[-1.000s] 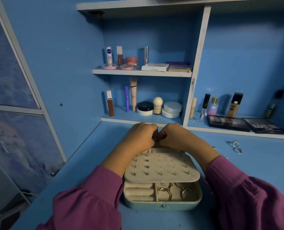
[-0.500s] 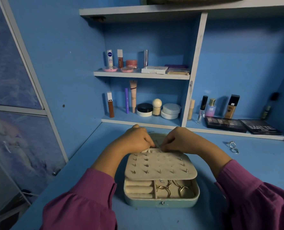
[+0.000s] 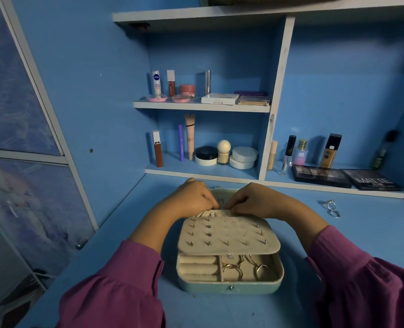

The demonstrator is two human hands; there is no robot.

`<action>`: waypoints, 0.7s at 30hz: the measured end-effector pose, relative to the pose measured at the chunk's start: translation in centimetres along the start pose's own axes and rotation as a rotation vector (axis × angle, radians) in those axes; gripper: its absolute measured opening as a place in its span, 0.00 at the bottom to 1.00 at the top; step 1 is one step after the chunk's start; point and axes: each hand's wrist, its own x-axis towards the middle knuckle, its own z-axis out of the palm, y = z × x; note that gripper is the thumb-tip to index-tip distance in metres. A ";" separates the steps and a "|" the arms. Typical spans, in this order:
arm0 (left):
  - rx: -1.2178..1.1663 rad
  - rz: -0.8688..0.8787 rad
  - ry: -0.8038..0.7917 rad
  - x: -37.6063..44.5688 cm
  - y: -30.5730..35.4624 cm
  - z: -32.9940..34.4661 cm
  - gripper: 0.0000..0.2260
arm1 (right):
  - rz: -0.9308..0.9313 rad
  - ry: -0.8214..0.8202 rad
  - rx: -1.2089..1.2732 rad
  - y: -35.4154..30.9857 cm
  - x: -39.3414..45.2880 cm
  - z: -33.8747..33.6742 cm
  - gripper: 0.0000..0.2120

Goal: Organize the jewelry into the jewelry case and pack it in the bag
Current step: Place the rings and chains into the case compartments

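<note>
A pale green jewelry case point(image 3: 229, 286) lies open on the blue desk in front of me. A cream earring panel point(image 3: 228, 235) studded with several earrings covers its upper part. Below it, gold rings and chains point(image 3: 243, 267) lie in the right compartment beside cream ring rolls point(image 3: 197, 267). My left hand point(image 3: 191, 197) and my right hand point(image 3: 253, 200) meet at the panel's far edge, fingers curled, pinching the gathered elastic pocket point(image 3: 214, 212) there. Two silver rings point(image 3: 332, 208) lie loose on the desk to the right. No bag is in view.
Shelves behind the case hold cosmetics: tubes, jars point(image 3: 205, 156), a round sponge, bottles point(image 3: 331, 150) and dark eyeshadow palettes point(image 3: 321, 176). A blue side wall and a patterned door panel stand at the left. Purple sleeves point(image 3: 115, 292) cover both forearms.
Both hands have dropped slightly from over the panel's top to its far edge, and the lid's inside now shows behind them. The view has tilted a little upward.
</note>
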 end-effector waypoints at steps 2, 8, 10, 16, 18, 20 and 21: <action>-0.057 0.003 0.003 -0.1 0.1 0.1 0.12 | 0.007 -0.022 0.032 -0.2 -0.2 0.0 0.10; -0.085 0.012 -0.026 0.0 0.4 0.4 0.13 | 0.021 -0.057 0.050 -0.6 -0.2 0.2 0.09; -0.056 0.006 -0.036 0.2 0.3 0.7 0.09 | 0.042 -0.062 0.047 -0.7 -0.2 0.2 0.10; -0.154 -0.002 0.074 0.3 0.0 0.4 0.12 | 0.136 -0.046 0.080 -0.8 0.0 -0.1 0.10; -0.167 0.003 0.082 0.3 -0.2 0.2 0.12 | 0.150 -0.043 0.122 -0.7 0.1 -0.2 0.07; -0.104 0.005 0.045 0.3 -0.3 0.3 0.13 | 0.152 -0.036 0.142 -0.6 0.2 -0.1 0.05; -0.068 0.004 0.024 0.3 -0.3 0.4 0.12 | 0.151 -0.026 0.144 -0.5 0.2 -0.1 0.05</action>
